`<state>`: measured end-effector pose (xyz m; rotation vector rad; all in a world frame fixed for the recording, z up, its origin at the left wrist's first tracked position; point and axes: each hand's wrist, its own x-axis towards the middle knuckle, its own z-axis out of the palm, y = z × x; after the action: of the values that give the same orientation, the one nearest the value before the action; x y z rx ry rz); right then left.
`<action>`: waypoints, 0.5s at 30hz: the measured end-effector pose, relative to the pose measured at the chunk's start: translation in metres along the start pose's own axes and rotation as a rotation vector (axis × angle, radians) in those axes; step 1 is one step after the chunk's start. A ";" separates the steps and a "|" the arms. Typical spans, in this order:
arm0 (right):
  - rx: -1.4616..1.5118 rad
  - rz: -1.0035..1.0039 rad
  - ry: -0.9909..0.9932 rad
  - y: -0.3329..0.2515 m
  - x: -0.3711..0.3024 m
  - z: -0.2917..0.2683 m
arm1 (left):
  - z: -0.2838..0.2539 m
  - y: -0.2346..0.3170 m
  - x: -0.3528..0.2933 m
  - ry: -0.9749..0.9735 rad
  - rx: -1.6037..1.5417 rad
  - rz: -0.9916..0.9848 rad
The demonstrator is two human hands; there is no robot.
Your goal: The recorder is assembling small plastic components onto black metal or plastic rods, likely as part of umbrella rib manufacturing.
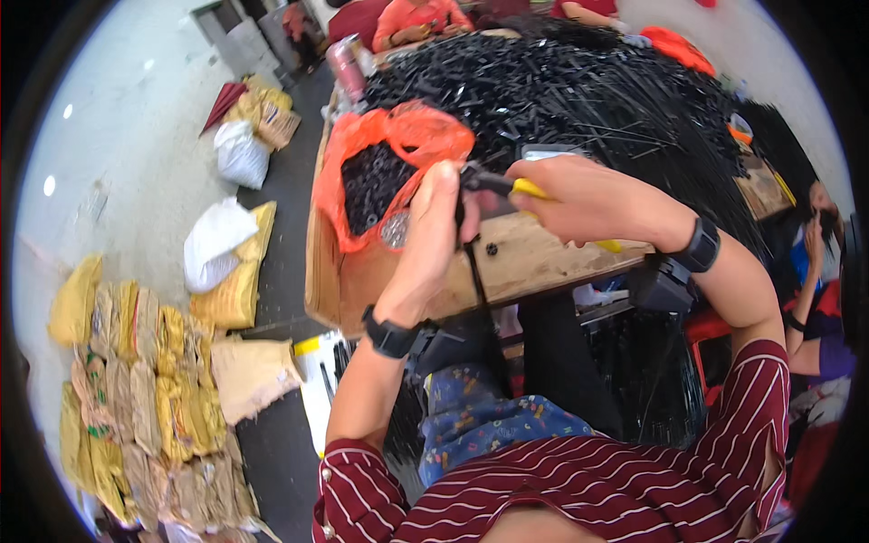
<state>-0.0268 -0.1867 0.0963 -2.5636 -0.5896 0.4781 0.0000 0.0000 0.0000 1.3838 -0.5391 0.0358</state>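
My right hand (588, 199) is closed round the yellow handles of a pair of pliers (529, 187). Their dark jaws meet the top of a long thin black strip (477, 276), which hangs past the table edge. My left hand (439, 204) grips that strip near its upper end, its fingers partly hidden and a little blurred. Just left of it sits an open orange plastic bag (331, 195) with many small black parts (373, 185) inside. A clump of small silvery pieces (395, 230) lies at its near edge. One small black piece (491, 249) rests on the wood below my hands.
A large heap of black strips (579, 86) covers the far part of the wooden table (371, 294). A pink tumbler (345, 71) stands at the far left corner. Other people (421, 20) sit across and at right. Stacked sacks (149, 371) fill the floor at left.
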 end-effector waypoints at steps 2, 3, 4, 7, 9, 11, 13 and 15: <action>0.126 -0.002 0.175 -0.003 0.010 0.019 | -0.009 -0.005 -0.008 0.018 -0.066 -0.002; -0.044 -0.092 0.280 0.026 -0.013 0.012 | 0.038 -0.028 -0.022 0.068 -0.035 0.017; -0.134 -0.277 0.439 0.060 -0.010 0.015 | 0.059 -0.026 -0.031 0.060 0.054 0.119; -0.178 0.047 0.578 0.093 0.005 0.048 | 0.055 -0.085 -0.098 0.088 0.028 -0.044; -0.392 0.000 0.716 0.157 0.007 0.058 | 0.073 -0.119 -0.141 0.142 0.192 -0.017; -0.428 0.028 0.683 0.184 0.010 0.071 | 0.076 -0.123 -0.164 0.096 0.187 -0.241; -0.523 0.185 0.634 0.205 0.013 0.086 | 0.065 -0.098 -0.168 0.221 0.184 -0.110; -0.599 0.177 0.610 0.226 0.013 0.096 | 0.041 -0.058 -0.163 0.383 0.172 -0.109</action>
<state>0.0161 -0.3269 -0.1013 -3.1095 -0.3060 -0.5070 -0.1377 -0.0038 -0.1116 1.5257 -0.1423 0.2584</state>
